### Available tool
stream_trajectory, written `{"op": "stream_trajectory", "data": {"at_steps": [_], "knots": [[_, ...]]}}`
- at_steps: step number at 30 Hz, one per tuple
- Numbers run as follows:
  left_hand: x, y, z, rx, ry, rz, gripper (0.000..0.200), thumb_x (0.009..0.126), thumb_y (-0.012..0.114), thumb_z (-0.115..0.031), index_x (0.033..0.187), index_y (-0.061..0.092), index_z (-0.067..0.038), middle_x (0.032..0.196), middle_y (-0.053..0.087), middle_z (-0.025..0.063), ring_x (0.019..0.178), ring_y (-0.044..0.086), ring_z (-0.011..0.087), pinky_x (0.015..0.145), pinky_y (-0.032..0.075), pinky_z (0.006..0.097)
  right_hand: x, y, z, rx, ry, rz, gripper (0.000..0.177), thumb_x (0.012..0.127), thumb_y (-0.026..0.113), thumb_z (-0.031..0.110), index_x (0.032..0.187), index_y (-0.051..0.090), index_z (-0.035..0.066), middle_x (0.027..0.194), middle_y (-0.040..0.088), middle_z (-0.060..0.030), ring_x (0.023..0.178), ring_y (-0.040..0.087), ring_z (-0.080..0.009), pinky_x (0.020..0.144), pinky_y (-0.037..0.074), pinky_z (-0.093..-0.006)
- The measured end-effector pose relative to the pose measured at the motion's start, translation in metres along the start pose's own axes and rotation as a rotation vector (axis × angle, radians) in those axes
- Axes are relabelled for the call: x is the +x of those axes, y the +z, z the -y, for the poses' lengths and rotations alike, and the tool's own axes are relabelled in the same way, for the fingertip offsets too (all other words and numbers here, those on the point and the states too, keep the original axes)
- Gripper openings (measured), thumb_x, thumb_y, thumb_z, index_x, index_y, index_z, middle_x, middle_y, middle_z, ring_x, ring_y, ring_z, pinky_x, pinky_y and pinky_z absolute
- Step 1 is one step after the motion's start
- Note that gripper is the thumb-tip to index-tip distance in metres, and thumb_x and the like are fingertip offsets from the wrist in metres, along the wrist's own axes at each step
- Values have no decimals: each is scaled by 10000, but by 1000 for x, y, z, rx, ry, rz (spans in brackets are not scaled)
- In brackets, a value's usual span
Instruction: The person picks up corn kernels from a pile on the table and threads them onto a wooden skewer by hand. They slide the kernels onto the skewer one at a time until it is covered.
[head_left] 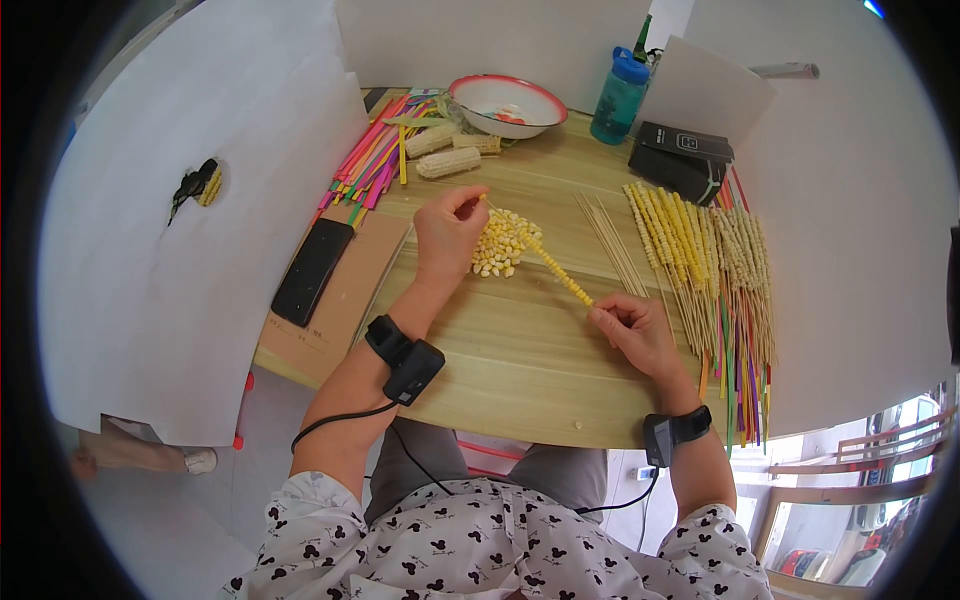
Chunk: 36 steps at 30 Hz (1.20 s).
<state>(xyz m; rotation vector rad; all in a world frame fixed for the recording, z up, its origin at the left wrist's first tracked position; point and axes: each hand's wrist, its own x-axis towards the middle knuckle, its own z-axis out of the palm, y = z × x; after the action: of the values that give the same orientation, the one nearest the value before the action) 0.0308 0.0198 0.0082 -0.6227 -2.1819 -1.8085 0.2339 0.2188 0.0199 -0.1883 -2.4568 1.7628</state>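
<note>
My left hand [452, 232] is pinched at the upper left edge of a pile of loose corn kernels [497, 258], with a small yellow kernel at its fingertips. Between thumb and fingers, my right hand [632, 330] holds the lower end of a skewer threaded with yellow kernels [562, 275]. The skewer slants up and left, its far part over the pile. Several bare skewers [612, 240] lie right of the pile. Farther right are many skewers full of kernels [690, 240], with coloured strips at their lower ends.
Stripped cobs [448, 162] lie near a red-rimmed bowl [508, 105] at the back. Coloured strips [372, 155] and a black phone [312, 272] on cardboard [343, 335] are at left. A blue bottle [619, 98] and black box [678, 165] stand back right. White panels surround the table.
</note>
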Motion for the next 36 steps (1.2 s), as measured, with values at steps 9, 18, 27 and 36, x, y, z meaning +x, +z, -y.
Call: {"op": "stream_trajectory", "data": {"at_steps": [9,18,27,36], "knots": [[-2,0,-2,180,192,-14,189,804,643,-25,983,697,-4,833,672,101,697,635,149,661,504,265,0,-1,0,9,13,26,170,916,648,165,867,645,2,601,448,95,543,344,3,473,260,-200],[-4,4,-5,215,271,8,168,781,628,-7,943,673,-11,860,658,124,690,643,231,647,507,324,-1,-3,2,-20,29,25,160,905,636,146,857,648,-6,632,493,86,572,384,5,486,296,-195],[-2,2,-12,198,176,-27,166,809,635,-23,974,654,-18,798,666,70,702,614,133,668,491,271,-1,-4,3,41,-11,31,159,910,622,152,870,654,1,651,500,97,587,394,15,497,307,-186],[-2,1,-10,177,184,-9,101,804,641,-17,902,614,-16,759,648,43,700,595,111,677,477,258,-2,-7,3,103,9,57,147,915,613,140,879,654,3,658,520,94,604,423,18,512,335,-179]]}}
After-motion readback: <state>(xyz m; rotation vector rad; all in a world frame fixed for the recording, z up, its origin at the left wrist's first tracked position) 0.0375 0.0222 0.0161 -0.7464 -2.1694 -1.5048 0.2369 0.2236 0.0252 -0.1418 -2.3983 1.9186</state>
